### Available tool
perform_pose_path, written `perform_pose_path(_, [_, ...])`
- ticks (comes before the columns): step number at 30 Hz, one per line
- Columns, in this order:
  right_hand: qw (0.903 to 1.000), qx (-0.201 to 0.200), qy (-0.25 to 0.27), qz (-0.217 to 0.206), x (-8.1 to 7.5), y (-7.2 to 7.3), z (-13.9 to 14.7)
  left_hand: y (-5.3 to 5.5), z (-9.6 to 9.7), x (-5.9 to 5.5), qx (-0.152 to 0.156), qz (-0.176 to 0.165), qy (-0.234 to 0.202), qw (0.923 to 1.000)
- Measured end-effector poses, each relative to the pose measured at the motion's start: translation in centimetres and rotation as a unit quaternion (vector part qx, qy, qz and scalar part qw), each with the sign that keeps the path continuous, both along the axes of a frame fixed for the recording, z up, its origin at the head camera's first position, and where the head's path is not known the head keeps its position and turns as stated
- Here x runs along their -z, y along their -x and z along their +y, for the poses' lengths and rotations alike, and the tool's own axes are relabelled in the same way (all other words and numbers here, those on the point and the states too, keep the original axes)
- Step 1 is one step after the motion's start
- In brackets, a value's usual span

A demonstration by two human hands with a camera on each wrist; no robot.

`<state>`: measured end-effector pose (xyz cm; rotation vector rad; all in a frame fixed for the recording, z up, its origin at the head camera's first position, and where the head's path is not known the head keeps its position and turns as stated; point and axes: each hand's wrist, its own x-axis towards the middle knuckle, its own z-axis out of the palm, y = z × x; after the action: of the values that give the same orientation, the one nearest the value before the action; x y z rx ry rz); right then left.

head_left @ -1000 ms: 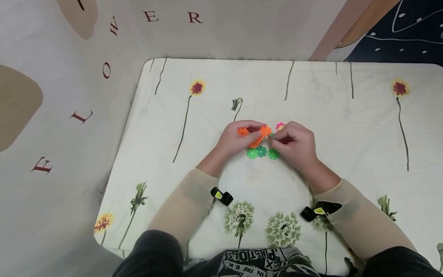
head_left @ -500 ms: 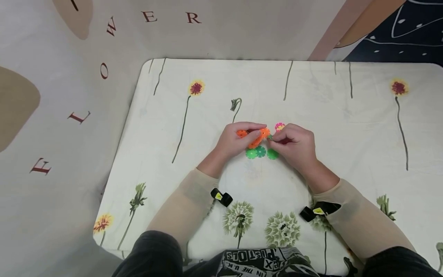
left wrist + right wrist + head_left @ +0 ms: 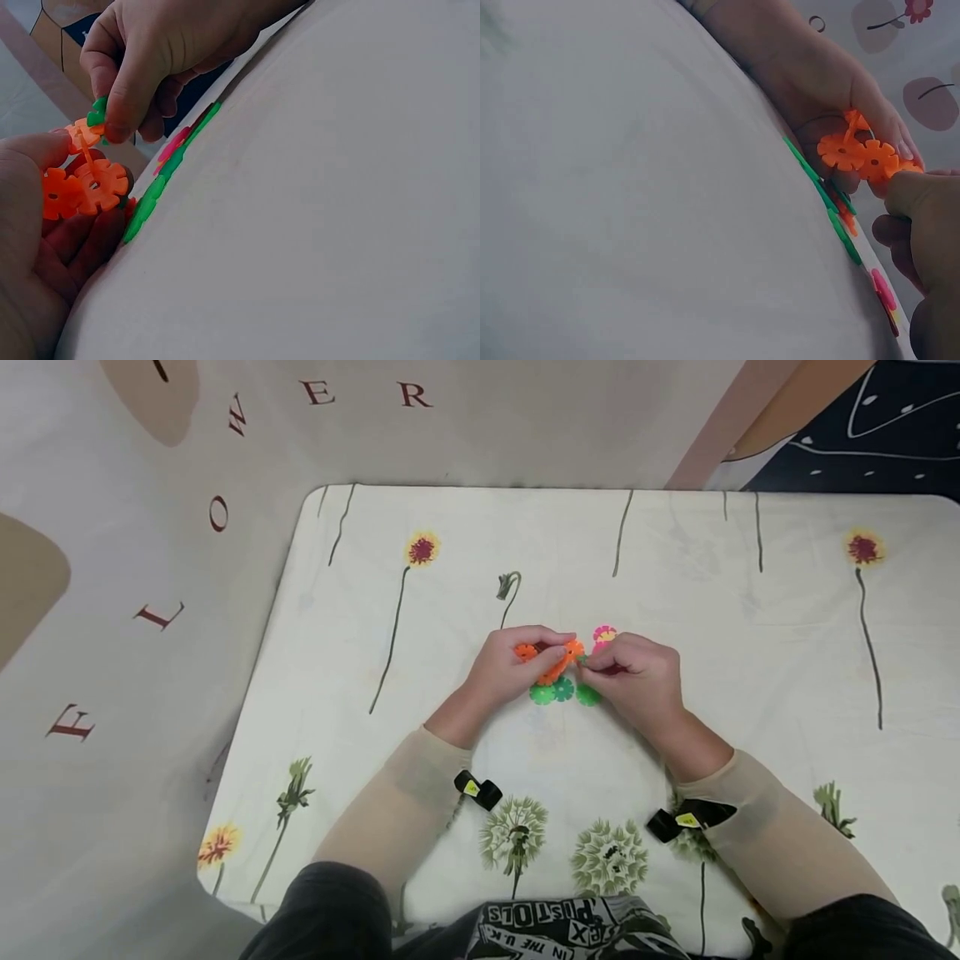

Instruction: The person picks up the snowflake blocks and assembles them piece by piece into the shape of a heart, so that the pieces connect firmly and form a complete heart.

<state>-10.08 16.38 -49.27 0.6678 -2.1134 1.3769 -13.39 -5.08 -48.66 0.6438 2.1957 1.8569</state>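
My left hand [image 3: 513, 664] grips a cluster of joined orange notched plastic discs [image 3: 103, 186] between thumb and fingers. Opposite it, my right hand [image 3: 633, 672] pinches a small green notched disc [image 3: 97, 114] between thumb and forefinger. That green disc meets the edge of the uppermost orange disc [image 3: 84, 135]; my fingertips cover part of it, so how deep it sits cannot be told. Just below the hands, a light green disc [image 3: 542, 695], a darker green disc [image 3: 563, 689] and another green disc [image 3: 588, 695] lie on the cloth.
Beyond my right fingers lie pink and yellow discs [image 3: 603, 635], partly hidden. A white flower-printed cloth [image 3: 720, 635] covers the table. Past its far edge hangs a pale backdrop [image 3: 525, 427] with printed letters. Each forearm carries a black strapped device [image 3: 477, 790].
The green disc in my right hand has come slightly left, closer against the orange disc. My left hand keeps its grip on the orange cluster. The whole view has shifted a little.
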Motion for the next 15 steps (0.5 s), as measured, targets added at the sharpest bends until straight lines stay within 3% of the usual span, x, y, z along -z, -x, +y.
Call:
perform_pose_path(6, [0.9999,0.001,-0.012,-0.002,-0.05,0.02,-0.07,0.13,0.04,-0.17,-0.003,-0.005,0.008,0.9999])
perform_pose_path(10, [0.9993,0.001,-0.030,-0.021,-0.21,0.11,0.08,0.38,-0.04,-0.23,-0.053,-0.031,0.008,0.9981])
perform_pose_path(15, [0.9977,0.003,-0.033,-0.060,-0.12,0.21,0.28,0.65,-0.27,-0.29,-0.120,-0.081,-0.034,0.9889])
